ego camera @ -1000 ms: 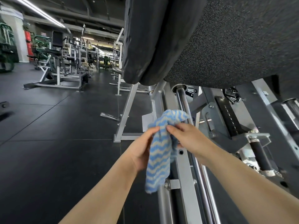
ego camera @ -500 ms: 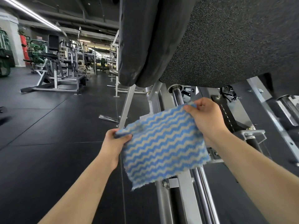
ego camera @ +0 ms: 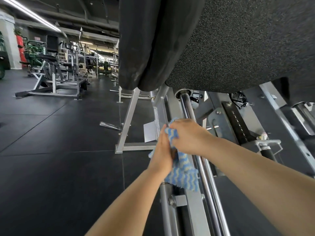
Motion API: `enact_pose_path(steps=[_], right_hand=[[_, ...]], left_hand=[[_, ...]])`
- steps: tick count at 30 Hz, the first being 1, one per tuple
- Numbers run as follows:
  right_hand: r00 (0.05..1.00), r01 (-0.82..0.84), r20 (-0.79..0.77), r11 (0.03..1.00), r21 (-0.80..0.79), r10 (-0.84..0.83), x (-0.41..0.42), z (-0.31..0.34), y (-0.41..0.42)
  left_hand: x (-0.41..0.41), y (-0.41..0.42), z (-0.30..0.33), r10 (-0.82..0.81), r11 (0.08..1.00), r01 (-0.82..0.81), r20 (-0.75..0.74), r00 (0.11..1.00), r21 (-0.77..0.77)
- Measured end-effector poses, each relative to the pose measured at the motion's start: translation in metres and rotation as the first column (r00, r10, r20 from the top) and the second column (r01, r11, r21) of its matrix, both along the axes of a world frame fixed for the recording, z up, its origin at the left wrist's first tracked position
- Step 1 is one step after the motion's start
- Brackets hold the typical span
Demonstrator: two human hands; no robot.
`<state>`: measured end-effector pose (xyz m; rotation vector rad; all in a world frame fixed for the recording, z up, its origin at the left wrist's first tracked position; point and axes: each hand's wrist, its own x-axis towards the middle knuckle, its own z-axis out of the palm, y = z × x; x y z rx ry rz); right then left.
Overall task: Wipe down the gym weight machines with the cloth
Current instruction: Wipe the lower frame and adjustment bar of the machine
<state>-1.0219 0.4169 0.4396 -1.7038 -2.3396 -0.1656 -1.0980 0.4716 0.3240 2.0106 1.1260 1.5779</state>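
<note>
A blue and cream wavy-striped cloth (ego camera: 183, 176) is held bunched between both hands at the centre of the frame, just left of the chrome guide rod (ego camera: 188, 113) of a weight machine. The upper part of the cloth is gripped by the right hand (ego camera: 189, 135), its fingers curled around the bunched fabric. The left hand (ego camera: 162, 154) is pressed against the cloth from the left side; whether its fingers are closed on the fabric cannot be told, since they are hidden behind the cloth and the other hand. The lower end of the cloth hangs loose over the grey steel frame (ego camera: 192, 217). A large black speckled footplate (ego camera: 247, 45) fills the upper right of the frame. Other machines (ego camera: 56, 75) are seen on the black rubber floor (ego camera: 51, 167) at the upper left.
</note>
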Motion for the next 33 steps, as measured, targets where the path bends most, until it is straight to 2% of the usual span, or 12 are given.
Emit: enact_pose_path(steps=[2,4,6,9,13,15,18,20,22,24,28,33], right_hand=[[0.985,0.011,0.171,0.999,-0.045,-0.003,-0.001,-0.002,0.002],[0.97,0.052,0.239,0.997,-0.061,-0.036,-0.001,-0.001,0.004],[0.965,0.081,0.256,0.995,-0.065,-0.062,-0.005,0.003,0.005],[0.946,0.15,0.304,0.982,-0.116,-0.108,-0.014,0.006,0.011],[0.913,0.235,0.37,0.962,-0.137,-0.17,-0.024,0.01,0.02],[0.877,0.258,0.449,0.955,-0.146,-0.168,-0.028,0.013,0.023],[0.815,0.26,0.563,0.955,-0.145,-0.137,-0.031,0.016,0.022],[0.871,0.198,0.479,0.969,-0.148,-0.105,-0.025,0.01,0.021],[0.963,0.125,0.255,0.985,-0.115,-0.092,-0.017,0.002,0.014],[0.989,0.133,0.073,0.989,-0.058,-0.129,-0.011,-0.008,0.005],[0.941,0.309,-0.162,0.948,0.068,-0.295,-0.01,-0.032,-0.009],[0.816,0.338,-0.506,0.941,0.028,-0.278,-0.01,-0.053,-0.025]], left_hand=[[-0.02,0.005,0.008,-0.017,0.987,0.058,-0.261,0.965,0.15],[-0.04,0.013,0.017,0.024,0.991,0.051,-0.535,0.845,0.126],[-0.055,0.015,0.033,0.117,0.993,-0.078,-0.599,0.792,0.09],[-0.055,0.015,0.029,0.04,0.998,-0.053,-0.282,0.959,-0.039],[-0.033,-0.009,0.004,-0.003,0.983,0.01,0.041,0.999,-0.185],[-0.026,-0.015,-0.004,-0.061,0.972,0.079,0.088,0.994,-0.22],[-0.013,-0.011,0.003,0.001,0.984,0.009,0.052,0.999,-0.18],[0.001,-0.011,0.009,0.125,0.976,-0.115,0.042,0.991,-0.183],[0.011,-0.014,0.011,0.238,0.956,-0.23,0.024,0.971,-0.182],[0.015,-0.015,0.008,0.238,0.963,-0.23,0.038,0.971,-0.138],[0.007,-0.028,-0.005,0.174,0.979,-0.153,0.156,0.972,-0.138],[0.009,-0.053,-0.022,0.159,0.971,-0.119,0.186,0.97,-0.209]])
